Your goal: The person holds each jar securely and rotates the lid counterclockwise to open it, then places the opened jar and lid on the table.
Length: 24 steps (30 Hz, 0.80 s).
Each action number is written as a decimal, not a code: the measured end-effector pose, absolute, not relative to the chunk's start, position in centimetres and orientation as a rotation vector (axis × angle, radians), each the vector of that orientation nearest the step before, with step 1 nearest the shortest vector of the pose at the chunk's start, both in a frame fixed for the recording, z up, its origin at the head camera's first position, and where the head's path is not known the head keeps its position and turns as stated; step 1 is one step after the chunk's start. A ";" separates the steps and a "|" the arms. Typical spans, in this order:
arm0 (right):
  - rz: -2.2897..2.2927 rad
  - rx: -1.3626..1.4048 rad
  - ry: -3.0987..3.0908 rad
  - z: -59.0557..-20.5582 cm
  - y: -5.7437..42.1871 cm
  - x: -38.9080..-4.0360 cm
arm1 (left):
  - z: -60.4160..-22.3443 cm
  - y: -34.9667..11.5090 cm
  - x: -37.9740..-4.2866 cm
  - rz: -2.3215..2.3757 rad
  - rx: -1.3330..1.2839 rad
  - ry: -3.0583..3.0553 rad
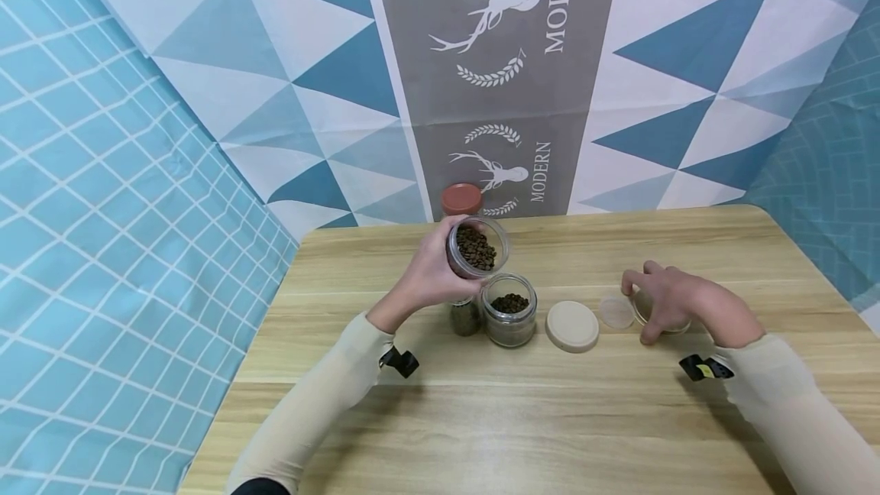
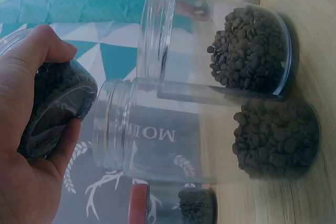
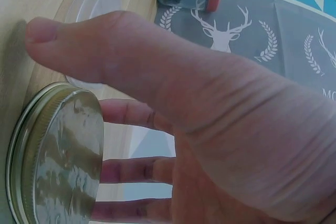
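Note:
My left hand [image 1: 440, 262] grips a clear jar [image 1: 500, 239] of small dark brown pellets, raised and tilted above the table. Below it stands an uncapped glass jar [image 1: 509, 331] with some of the same pellets. Another clear jar [image 2: 163, 145] of pellets is beside that one, mostly hidden under my left hand in the head view. On the right, my right hand [image 1: 677, 296] hovers over a gold metal lid [image 3: 68, 156]. Its fingertips are at the lid's far edge, and the thumb is held apart from it.
A beige lid [image 1: 573, 326] lies right of the jars, with a translucent plastic disc [image 1: 616, 312] beside it. Behind the raised jar stands a jar with a red lid [image 1: 461, 198]. Patterned cloth [image 1: 330, 82] rises at the wooden table's [image 1: 522, 426] back edge.

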State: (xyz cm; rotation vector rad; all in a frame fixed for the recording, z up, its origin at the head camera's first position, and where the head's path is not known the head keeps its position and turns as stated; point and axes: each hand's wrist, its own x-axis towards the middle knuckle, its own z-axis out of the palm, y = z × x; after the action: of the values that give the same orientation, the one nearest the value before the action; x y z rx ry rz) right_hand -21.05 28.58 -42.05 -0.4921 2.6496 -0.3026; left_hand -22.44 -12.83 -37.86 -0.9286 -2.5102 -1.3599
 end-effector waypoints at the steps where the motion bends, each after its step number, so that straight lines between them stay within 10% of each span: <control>1: -0.302 -0.494 2.652 -42.1 28.6 -21.0 | -37.9 -13.0 -22.4 -1.375 -0.910 -2.508; 24: -0.290 -0.508 2.676 -42.2 28.7 -20.7 | -38.7 -19.3 -21.8 -1.407 -0.650 -2.436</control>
State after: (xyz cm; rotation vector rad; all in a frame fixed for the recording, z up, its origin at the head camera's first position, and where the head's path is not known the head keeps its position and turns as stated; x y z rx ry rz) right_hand -20.72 28.71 -42.20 -0.5083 2.6761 -0.2897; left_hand -21.75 -19.29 -38.67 -0.6500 -2.4363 -1.4072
